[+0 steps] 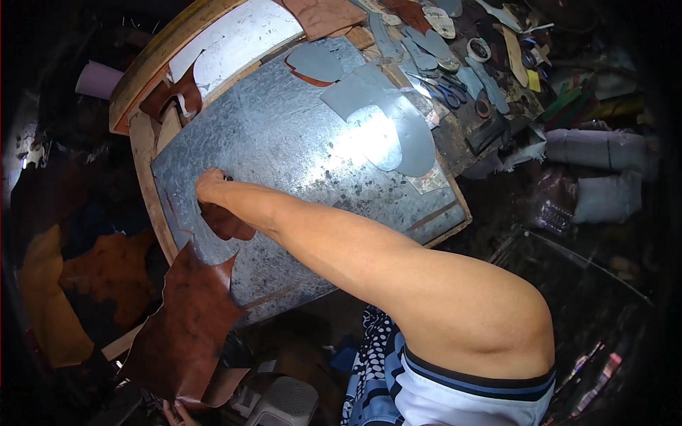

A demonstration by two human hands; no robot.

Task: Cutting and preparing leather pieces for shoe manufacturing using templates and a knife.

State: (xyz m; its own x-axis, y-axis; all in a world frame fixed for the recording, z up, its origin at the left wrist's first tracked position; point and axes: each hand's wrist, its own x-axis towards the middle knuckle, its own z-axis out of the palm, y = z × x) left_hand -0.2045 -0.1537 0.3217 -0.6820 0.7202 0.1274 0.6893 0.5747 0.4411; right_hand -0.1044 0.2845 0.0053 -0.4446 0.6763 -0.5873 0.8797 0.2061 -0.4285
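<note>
My right arm reaches across a grey metal-topped table. At its left side my right hand (210,186) is curled closed, its fingertips mostly hidden, with a small dark thing beside it that I cannot make out. A small dark brown leather piece (229,223) shows right below this hand, seemingly in its grip. Over the table's near left edge hangs a large, irregular brown leather hide (186,323). At the bottom of the view, my left hand (179,413) is only partly visible, its fingers closed at the hide's lower edge.
Grey rounded templates (412,138) lie on the metal tabletop (277,142). Farther right are blue-handled scissors (449,96), a tape roll (479,50) and strips. Tan leather (110,273) lies at the left; a grey plastic stool (288,405) stands below. Wrapped rolls (597,149) lie at the right.
</note>
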